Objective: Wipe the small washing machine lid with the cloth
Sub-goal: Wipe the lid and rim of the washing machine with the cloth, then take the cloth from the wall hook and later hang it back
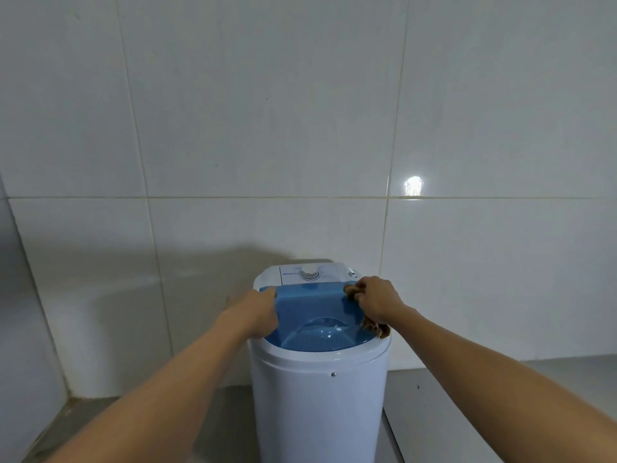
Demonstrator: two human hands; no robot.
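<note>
Lid [312, 310] of the small washing machine [319, 406], a translucent blue panel, sits closed on top of the white drum in the lower centre of the frame, with a clear domed window toward its near edge. Behind it, at the far side of the machine's top, is a white control strip with a round dial [310, 275]. Reaching in from the lower right, the right hand [375, 300] is curled tightly around a brown cloth [375, 329], pressing it on the right side of the lid; a bunched part of the cloth shows past the knuckles and a ragged end hangs below the wrist over the machine's rim. From the lower left comes the left hand [258, 312], resting on the left edge of the lid with its fingers bent over that edge, clasping it. White wall tiles [267, 128] fill the upper frame, with a bright reflection at right of centre. The machine stands on a grey floor [467, 412] against the wall.
</note>
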